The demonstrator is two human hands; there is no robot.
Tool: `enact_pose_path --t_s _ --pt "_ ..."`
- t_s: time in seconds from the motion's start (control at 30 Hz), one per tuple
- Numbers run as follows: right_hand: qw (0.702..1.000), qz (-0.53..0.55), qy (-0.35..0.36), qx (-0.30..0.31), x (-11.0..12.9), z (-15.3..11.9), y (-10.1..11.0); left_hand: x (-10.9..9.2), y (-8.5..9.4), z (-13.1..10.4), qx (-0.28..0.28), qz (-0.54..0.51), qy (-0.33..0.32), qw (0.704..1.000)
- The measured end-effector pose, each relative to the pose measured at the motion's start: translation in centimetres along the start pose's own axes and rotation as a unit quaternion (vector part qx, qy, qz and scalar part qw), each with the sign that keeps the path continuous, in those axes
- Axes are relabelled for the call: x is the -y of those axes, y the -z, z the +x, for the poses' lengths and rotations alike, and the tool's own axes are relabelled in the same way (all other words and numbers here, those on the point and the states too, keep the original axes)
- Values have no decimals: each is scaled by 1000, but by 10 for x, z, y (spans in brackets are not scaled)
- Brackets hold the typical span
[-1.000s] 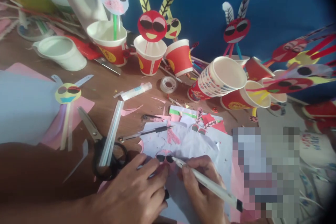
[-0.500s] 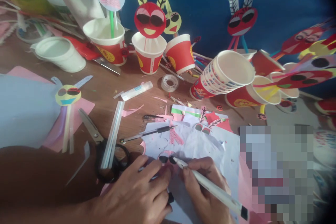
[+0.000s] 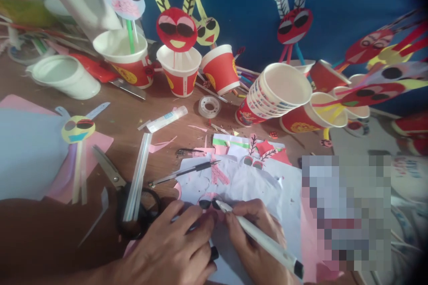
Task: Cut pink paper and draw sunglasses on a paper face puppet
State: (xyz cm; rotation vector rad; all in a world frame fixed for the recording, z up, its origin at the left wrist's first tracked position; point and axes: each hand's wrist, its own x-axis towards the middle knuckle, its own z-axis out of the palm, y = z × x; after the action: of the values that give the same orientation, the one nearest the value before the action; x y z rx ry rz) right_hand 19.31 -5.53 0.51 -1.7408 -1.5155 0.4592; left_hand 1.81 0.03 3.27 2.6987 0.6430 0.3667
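My right hand [image 3: 256, 238] is closed around a white marker [image 3: 262, 240] with a black end. Its tip touches one of two black eye shapes on a small pink paper cutout [image 3: 211, 196]. Curled over the lower part of that cutout, my left hand [image 3: 179, 245] pins it against the white paper [image 3: 247, 182]. A black piece that looks like a marker cap [image 3: 214, 253] sticks out by the left fingers; how it is held is hidden. Black-handled scissors [image 3: 115, 179] and folded white strips [image 3: 137, 178] lie left of my hands, with a pen [image 3: 187, 172] just beyond.
Red paper cups with paper faces [image 3: 177, 30] line the back, beside a cup stack [image 3: 274, 93]. A tape roll [image 3: 209, 107], glue stick [image 3: 167, 119] and utility knife [image 3: 129, 89] lie nearer. A yellow-faced paper figure [image 3: 78, 130] rests at left. A blurred patch covers the right.
The view has shifted slightly, so most things appear farther left. The marker tip stays at the black eye shape, and both hands keep nearly the same pose.
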Motion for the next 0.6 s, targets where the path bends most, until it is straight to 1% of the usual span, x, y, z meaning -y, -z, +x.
enact_pose_path --t_s 0.1,0.17,0.27,0.4,0.6 --pt "1000 4 5 24 -1 1 2 0 0 0 2 -1 7 1000" --pt "999 4 0 34 -1 2 3 -1 -1 -1 3 2 0 1000" --pt "1000 -1 4 22 1 3 4 -2 -4 -3 0 -2 5 1000" --pt "1000 -9 7 23 4 4 4 -2 -10 -4 -22 -2 18 1000" --pt "999 -6 -5 37 7 8 4 4 -10 -7 -16 -26 -4 1000"
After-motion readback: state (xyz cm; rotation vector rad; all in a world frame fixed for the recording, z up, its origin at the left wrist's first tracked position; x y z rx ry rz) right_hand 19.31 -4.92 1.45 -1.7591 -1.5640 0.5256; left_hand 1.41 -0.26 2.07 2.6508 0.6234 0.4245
